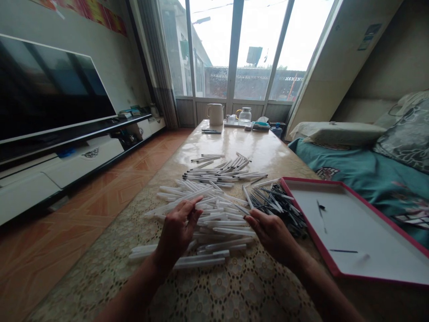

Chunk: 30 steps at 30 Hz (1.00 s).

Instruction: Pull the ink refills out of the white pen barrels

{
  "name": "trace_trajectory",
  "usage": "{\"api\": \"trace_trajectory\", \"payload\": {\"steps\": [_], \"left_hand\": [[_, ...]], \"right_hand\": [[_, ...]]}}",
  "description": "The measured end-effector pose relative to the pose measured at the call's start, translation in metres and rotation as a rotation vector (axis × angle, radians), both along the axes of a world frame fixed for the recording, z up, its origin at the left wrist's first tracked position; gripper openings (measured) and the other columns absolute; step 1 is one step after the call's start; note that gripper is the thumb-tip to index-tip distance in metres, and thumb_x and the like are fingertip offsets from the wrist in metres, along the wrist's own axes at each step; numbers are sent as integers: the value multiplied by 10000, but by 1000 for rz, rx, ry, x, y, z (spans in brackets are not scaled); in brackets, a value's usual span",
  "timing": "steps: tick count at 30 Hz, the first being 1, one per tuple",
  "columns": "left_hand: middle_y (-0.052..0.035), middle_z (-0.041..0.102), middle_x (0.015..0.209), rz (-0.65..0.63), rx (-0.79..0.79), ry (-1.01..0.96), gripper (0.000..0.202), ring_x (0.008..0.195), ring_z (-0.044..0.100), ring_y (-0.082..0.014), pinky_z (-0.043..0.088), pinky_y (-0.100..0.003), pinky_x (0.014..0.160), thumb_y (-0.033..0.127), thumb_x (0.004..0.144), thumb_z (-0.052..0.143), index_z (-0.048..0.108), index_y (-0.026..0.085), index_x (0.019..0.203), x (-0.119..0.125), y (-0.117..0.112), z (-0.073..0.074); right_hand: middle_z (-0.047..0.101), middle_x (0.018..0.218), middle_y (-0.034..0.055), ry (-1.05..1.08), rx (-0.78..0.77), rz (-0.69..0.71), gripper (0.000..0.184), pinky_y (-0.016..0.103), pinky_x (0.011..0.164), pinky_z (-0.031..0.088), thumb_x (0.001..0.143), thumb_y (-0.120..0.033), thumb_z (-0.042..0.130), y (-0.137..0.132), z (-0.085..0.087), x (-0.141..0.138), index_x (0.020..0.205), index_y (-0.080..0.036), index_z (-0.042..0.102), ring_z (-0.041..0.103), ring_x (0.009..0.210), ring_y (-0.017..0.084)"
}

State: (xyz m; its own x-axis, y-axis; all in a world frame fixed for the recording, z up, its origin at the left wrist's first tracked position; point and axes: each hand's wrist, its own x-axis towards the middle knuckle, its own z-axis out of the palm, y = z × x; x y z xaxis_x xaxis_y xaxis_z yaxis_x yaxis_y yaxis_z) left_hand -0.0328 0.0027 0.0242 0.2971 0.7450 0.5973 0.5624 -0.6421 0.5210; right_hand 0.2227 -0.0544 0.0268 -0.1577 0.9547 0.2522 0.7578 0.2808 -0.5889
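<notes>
Over on the lace-covered worktop (231,290), a loose, criss-crossed heap of white plastic pen barrels (223,222), left hand (176,232) and right hand (273,237) right there, fingers (251,217) together against them, grip impossible to call!

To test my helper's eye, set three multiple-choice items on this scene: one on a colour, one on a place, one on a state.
1. What colour is the rim of the tray?
A. Blue
B. Red
C. Green

2. Where lies the heap of dark pen parts?
A. On the floor
B. On the bed
C. On the lace tablecloth beside the tray

3. What state is the television screen in?
A. Dark
B. Showing a bright picture
C. Covered with a cloth

1. B: the rim shows red along the tray's edges.
2. C: the heap lies on the lace tablecloth, outside the tray.
3. A: the screen shows no picture, only dim reflections.
</notes>
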Motion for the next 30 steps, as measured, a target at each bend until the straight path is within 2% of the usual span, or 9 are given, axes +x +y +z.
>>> {"api": "trace_trajectory", "payload": {"steps": [2, 5, 8, 11, 14, 17, 21, 24, 30], "left_hand": [[-75, 653, 955, 4, -4, -47, 379, 754, 609, -165, 485, -283, 732, 191, 887, 534, 540, 142, 1263, 3, -1, -2], [-62, 645, 926, -22, -73, -151, 348, 744, 602, -161, 490, -289, 726, 193, 861, 573, 588, 166, 1208, 7, -5, -2], [-28, 640, 813, -182, -377, -331, 331, 731, 611, -158, 501, -280, 702, 236, 820, 649, 619, 184, 1145, 13, -13, 1], [-10, 647, 771, -398, -755, -515, 407, 589, 587, -114, 477, -216, 537, 265, 734, 747, 627, 183, 1114, 22, -20, 2], [2, 642, 622, -474, -930, -577, 274, 451, 528, -76, 411, -174, 429, 285, 703, 778, 683, 141, 915, 26, -23, 1], [13, 616, 504, -432, -964, -663, 208, 430, 522, -78, 421, -170, 426, 301, 713, 774, 687, 130, 792, 24, -20, 0], [9, 658, 544, -346, -945, -807, 209, 470, 553, -83, 459, -172, 467, 282, 689, 797, 690, 139, 798, 17, -14, 2], [-5, 682, 571, -335, -942, -818, 218, 502, 582, -95, 480, -178, 494, 275, 677, 806, 699, 134, 803, 14, -12, 3], [4, 677, 561, -270, -954, -840, 245, 487, 587, -99, 487, -185, 482, 290, 647, 824, 692, 131, 779, 16, -12, 3]], "right_hand": [[549, 675, 5, 16, -20, 14, 328, 258, 600, 324, 988, -366, 309, -2, 0, -7, 774, -204, 498, 487, 613, 146], [548, 687, -4, 79, -52, 79, 301, 247, 598, 325, 986, -337, 319, -5, 1, -15, 797, -201, 510, 492, 621, 138], [496, 649, -35, 132, -54, 168, 259, 229, 567, 302, 969, -340, 386, -8, 2, -23, 794, -198, 514, 447, 586, 113], [450, 619, -50, 135, -51, 256, 298, 222, 552, 282, 960, -323, 420, -11, 0, -31, 698, -189, 474, 408, 564, 92], [457, 611, -48, 162, -52, 293, 310, 221, 553, 289, 954, -331, 440, -11, -2, -36, 689, -180, 491, 413, 558, 87], [501, 609, -32, 330, -102, 230, 363, 214, 540, 323, 975, -397, 384, -9, -4, -33, 733, -172, 534, 453, 548, 91], [427, 489, -56, 593, -241, 124, 481, 198, 406, 267, 980, -502, 296, -6, -9, -23, 699, -173, 507, 356, 394, 70], [444, 523, -45, 599, -234, 125, 470, 188, 398, 267, 957, -519, 363, -4, -12, -18, 680, -168, 509, 363, 416, 66], [429, 507, -54, 521, -183, 122, 452, 189, 412, 288, 955, -496, 384, -3, -14, -19, 649, -178, 480, 371, 418, 67]]}}
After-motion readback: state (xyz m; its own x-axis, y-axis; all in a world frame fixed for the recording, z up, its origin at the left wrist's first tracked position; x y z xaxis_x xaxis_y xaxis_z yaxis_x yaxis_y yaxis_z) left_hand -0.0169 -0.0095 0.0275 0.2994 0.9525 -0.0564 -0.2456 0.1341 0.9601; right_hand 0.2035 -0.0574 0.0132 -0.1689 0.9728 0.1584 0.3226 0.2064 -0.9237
